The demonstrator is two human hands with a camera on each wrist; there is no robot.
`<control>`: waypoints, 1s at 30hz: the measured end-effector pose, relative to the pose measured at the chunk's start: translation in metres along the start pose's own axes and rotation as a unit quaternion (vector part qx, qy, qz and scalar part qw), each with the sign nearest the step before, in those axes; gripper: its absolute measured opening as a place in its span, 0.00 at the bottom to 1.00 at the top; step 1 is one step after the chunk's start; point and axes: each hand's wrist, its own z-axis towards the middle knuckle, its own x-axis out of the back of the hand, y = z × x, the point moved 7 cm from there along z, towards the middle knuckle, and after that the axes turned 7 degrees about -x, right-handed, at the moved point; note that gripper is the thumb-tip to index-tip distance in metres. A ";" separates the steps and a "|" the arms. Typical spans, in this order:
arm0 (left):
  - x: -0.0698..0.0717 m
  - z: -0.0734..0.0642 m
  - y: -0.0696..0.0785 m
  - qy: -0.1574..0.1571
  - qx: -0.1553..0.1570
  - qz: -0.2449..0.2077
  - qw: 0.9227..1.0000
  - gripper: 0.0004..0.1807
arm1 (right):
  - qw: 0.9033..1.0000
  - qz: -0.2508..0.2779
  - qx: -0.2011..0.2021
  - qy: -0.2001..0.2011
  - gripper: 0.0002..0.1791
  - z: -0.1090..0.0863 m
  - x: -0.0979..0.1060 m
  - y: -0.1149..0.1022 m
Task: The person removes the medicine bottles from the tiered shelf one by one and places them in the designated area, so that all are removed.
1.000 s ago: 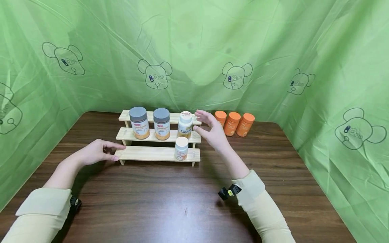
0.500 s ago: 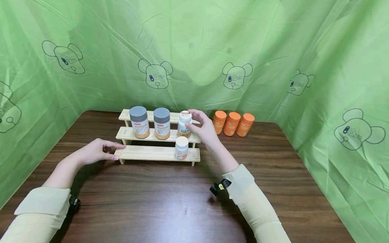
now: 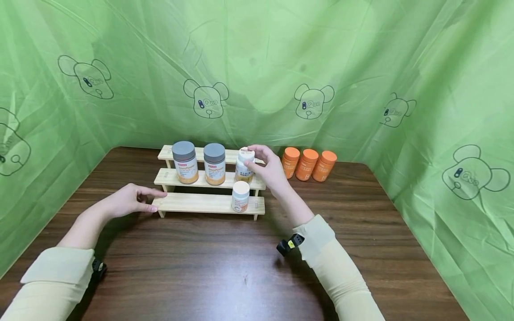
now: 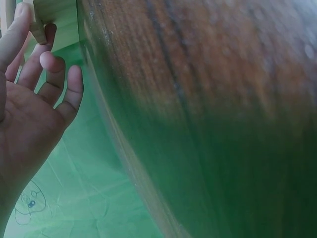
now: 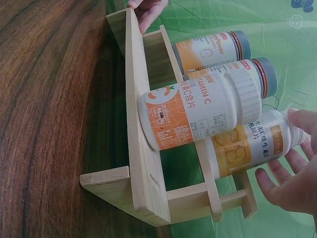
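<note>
On the wooden step rack (image 3: 192,203), my left hand (image 3: 122,200) grips the left end of the lowest step, thumb at the front corner and index finger behind. My right hand (image 3: 270,168) holds a white pill bottle with a gold label (image 5: 252,144) near its cap, thumb on one side and fingers on the other. That bottle stands on the middle step at the right. Below it, a smaller white vitamin C bottle (image 3: 240,196) with an orange label stands on the lowest step. Two grey-lidded jars, a left one (image 3: 185,162) and a right one (image 3: 214,164), share the middle step.
Three orange bottles (image 3: 306,165) stand in a row on the dark wooden table (image 3: 217,258), right of the rack. Green cloth (image 3: 257,67) with printed bear heads hangs behind and at both sides. The rack's top step (image 3: 230,154) runs along the back.
My right hand has moved left from beside the gold-labelled pill bottle and taken hold of it near its cap. My left hand has stayed at the rack's end.
</note>
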 end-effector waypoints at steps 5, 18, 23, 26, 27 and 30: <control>-0.001 0.000 -0.001 0.001 0.002 -0.001 1.000 0.27 | 1.000 0.005 0.007 0.008 0.23 0.007 0.003 0.012; -0.001 -0.001 -0.001 0.000 0.010 0.002 1.000 0.27 | 0.999 0.000 0.029 0.031 0.22 -0.001 0.029 -0.003; 0.000 -0.001 0.000 -0.003 0.012 0.001 1.000 0.27 | 0.999 -0.014 0.024 0.040 0.22 -0.003 0.042 -0.005; 0.000 -0.001 0.001 -0.005 0.012 0.000 1.000 0.27 | 0.999 -0.020 0.026 0.042 0.22 -0.005 0.049 -0.004; 0.000 -0.001 0.001 -0.005 0.012 0.001 1.000 0.27 | 0.999 -0.021 0.026 0.043 0.22 -0.006 0.051 -0.004; 0.000 -0.001 0.003 -0.007 0.013 0.002 1.000 0.27 | 0.999 -0.022 0.025 0.042 0.22 -0.008 0.059 -0.003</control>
